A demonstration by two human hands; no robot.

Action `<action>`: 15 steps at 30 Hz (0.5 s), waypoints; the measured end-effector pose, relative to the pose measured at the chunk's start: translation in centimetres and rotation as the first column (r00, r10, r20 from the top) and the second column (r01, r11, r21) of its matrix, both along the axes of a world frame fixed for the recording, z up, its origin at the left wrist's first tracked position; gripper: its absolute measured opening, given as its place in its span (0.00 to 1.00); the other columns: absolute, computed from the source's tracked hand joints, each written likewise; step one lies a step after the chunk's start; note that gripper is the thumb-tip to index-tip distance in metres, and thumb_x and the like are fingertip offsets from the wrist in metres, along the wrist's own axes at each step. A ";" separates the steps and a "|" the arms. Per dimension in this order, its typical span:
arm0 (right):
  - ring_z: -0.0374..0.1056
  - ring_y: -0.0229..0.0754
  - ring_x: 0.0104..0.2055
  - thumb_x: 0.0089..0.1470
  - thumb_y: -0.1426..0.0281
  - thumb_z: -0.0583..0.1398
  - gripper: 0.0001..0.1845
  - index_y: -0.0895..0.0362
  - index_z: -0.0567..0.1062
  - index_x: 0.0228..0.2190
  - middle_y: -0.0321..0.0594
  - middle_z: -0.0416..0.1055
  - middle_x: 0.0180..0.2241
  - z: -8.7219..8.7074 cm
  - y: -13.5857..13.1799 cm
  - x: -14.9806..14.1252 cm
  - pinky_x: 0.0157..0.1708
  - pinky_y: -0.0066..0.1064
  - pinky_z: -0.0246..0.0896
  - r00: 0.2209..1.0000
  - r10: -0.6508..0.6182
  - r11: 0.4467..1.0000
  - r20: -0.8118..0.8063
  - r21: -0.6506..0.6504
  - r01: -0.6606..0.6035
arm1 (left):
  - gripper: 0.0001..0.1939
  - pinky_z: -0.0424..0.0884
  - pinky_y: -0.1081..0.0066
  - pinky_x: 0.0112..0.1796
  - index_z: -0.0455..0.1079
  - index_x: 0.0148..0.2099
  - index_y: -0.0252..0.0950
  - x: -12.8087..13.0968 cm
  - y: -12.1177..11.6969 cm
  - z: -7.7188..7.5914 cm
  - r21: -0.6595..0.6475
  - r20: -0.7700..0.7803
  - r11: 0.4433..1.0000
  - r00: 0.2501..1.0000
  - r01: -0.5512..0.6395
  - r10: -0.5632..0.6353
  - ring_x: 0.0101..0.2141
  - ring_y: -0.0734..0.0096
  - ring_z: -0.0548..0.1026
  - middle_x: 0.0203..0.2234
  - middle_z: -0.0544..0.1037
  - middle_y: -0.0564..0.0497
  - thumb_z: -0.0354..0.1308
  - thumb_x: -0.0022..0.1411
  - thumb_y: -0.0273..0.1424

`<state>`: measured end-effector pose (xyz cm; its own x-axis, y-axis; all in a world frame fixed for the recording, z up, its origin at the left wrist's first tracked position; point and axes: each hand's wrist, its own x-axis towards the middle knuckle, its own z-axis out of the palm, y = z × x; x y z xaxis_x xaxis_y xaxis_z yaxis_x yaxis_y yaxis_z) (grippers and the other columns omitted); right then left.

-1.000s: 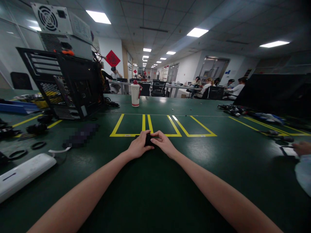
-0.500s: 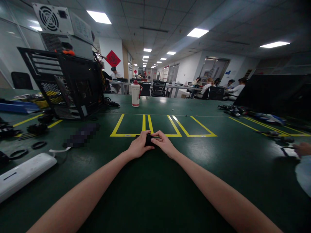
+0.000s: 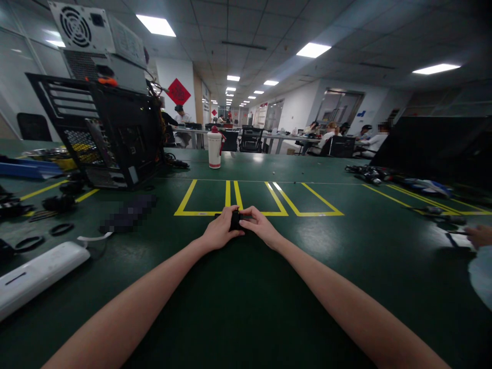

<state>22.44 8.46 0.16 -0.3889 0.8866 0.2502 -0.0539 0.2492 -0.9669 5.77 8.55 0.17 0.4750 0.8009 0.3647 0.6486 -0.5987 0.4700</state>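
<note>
Between my hands is a small black object (image 3: 235, 221), mostly covered by fingers, so its kind does not show. My left hand (image 3: 222, 228) wraps around its left side, with the thumb along the near edge. On the other side, the thumb and fingertips of my right hand (image 3: 260, 227) press together at the object's right face; anything small in that pinch is too fine to make out. Both hands are low over the green table (image 3: 246, 297), at the near edge of the yellow tape outlines (image 3: 255, 214).
To the left stand a black computer case (image 3: 115, 133) with power supplies (image 3: 82, 31) on top, and a white power strip (image 3: 42, 274). A white bottle (image 3: 214, 149) stands beyond the tape. On the right are cables (image 3: 369, 174) and another person's hand (image 3: 480, 236).
My hands and the black object stay almost exactly where they were. The view has shifted very slightly.
</note>
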 end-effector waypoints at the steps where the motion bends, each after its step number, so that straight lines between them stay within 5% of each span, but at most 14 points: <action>1: 0.64 0.38 0.42 0.43 0.68 0.59 0.13 0.54 0.65 0.34 0.35 0.63 0.39 0.0 0.0 0.0 0.45 0.36 0.57 1.000 -0.011 1.000 -0.001 0.004 0.011 | 0.32 0.67 0.60 0.39 0.44 0.54 0.39 0.0 0.1 -0.1 0.009 0.003 1.000 1.000 0.004 -0.004 0.46 0.57 0.65 0.49 0.59 0.44 0.55 0.51 0.39; 15: 0.63 0.39 0.44 0.40 0.70 0.61 0.17 0.54 0.65 0.36 0.36 0.64 0.41 0.1 0.0 0.0 0.46 0.37 0.57 1.000 -0.010 1.000 0.022 -0.027 0.010 | 0.32 0.67 0.61 0.39 0.44 0.54 0.39 0.0 0.1 0.0 -0.007 0.001 1.000 1.000 0.001 -0.001 0.45 0.58 0.66 0.48 0.60 0.45 0.55 0.50 0.39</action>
